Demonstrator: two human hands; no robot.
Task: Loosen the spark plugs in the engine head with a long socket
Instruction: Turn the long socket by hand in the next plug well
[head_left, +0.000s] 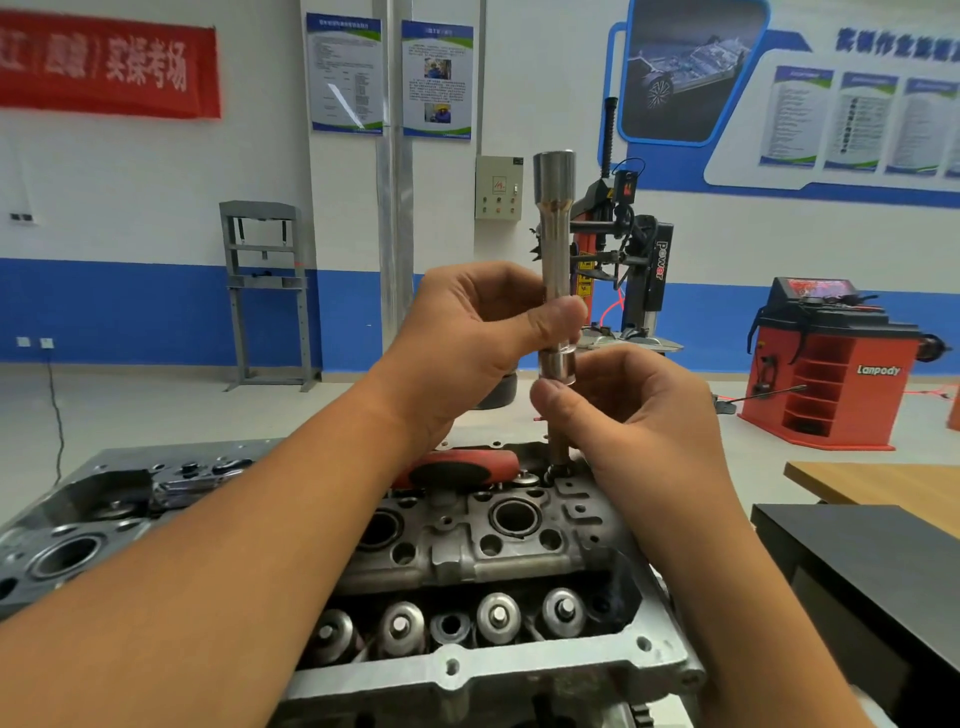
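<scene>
A long shiny steel socket (555, 218) stands upright in the air above the grey engine head (519, 551). My left hand (478, 332) grips its shaft, thumb across the front. My right hand (634, 410) pinches a thin dark rod (558, 447) just below the socket's lower collar; the rod reaches down toward the head's far edge. A red and black tool handle (457, 470) lies across the head behind my left forearm. Open round plug wells (514, 517) show on top of the head; no spark plug is visible in them.
Valve springs (498, 618) line the head's near side. A black box (862, 571) and a wooden table (883, 486) stand to the right. Farther back are a red wheel balancer (831, 374), a tyre changer (639, 270) and a grey press frame (265, 291).
</scene>
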